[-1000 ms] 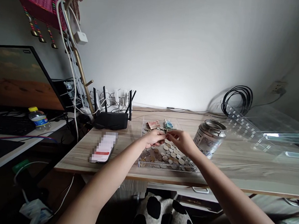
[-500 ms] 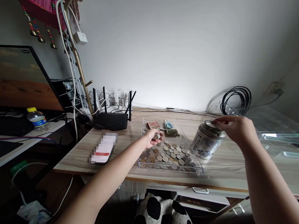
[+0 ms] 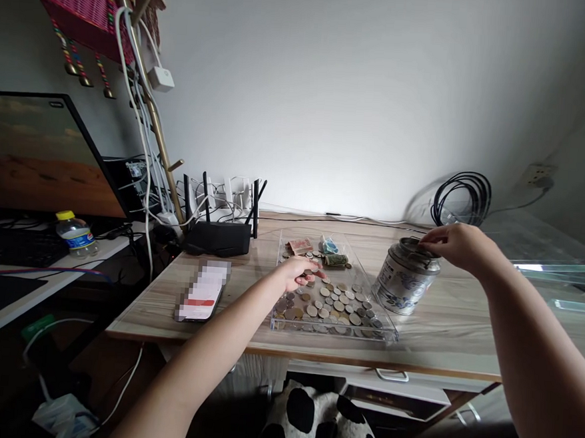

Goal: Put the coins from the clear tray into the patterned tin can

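Over a clear tray (image 3: 364, 264) is my left hand (image 3: 299, 273), palm partly turned up and fingers curled around a few coins. Many silver and brass-coloured coins (image 3: 339, 302) lie spread in the tray. Behind them sit a reddish banknote (image 3: 299, 247), a crumpled blue one (image 3: 329, 245) and a folded green one (image 3: 335, 260). A round metal tin (image 3: 405, 283) with a blue-grey floral pattern stands upright right of the tray. My right hand (image 3: 451, 245) is at the tin's top, fingertips pinched together at its mouth; what they hold is hidden.
Left of the tray lie a phone (image 3: 202, 293) and a black router (image 3: 218, 237). Coiled black cable (image 3: 461, 197) leans on the wall near clear acrylic panels (image 3: 559, 271). A bottle (image 3: 75, 236) and monitor (image 3: 26, 154) occupy the desk at left.
My left hand has turned, its fingers now covering more of the coins. My right hand stays at the tin's top, where the opening now shows more.
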A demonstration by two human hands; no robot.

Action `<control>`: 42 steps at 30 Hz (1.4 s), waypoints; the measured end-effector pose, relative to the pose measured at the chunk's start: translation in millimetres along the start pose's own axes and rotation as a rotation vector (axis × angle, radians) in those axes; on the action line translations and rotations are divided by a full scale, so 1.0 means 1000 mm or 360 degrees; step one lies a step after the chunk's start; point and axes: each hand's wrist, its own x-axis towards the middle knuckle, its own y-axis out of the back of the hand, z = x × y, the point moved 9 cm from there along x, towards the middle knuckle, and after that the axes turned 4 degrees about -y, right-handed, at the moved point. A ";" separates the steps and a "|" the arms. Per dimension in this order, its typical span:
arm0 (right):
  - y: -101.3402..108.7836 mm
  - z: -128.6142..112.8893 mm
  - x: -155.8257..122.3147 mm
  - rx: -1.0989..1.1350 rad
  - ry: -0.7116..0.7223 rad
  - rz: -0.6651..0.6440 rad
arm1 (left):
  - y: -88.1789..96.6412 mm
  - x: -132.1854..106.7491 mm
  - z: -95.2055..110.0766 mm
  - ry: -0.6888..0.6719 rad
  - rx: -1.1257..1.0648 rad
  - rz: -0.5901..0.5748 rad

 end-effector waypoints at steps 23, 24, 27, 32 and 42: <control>-0.033 -0.114 -0.062 0.0751 0.0464 0.0084 | -0.009 0.001 0.002 -0.0080 0.0137 -0.0144; -0.054 -0.131 -0.067 0.0799 0.0536 -0.0093 | -0.010 0.000 0.003 -0.0090 0.0128 -0.0147; -0.099 -0.157 -0.068 0.0862 0.0544 -0.0289 | -0.011 -0.002 0.004 -0.0102 0.0129 -0.0119; -0.096 -0.148 -0.060 0.0830 0.0434 -0.0187 | -0.015 -0.003 -0.002 0.0025 0.0105 -0.0192; 0.029 -0.005 -0.018 0.0159 0.0005 0.0314 | 0.007 0.005 -0.011 0.0270 -0.0413 0.0121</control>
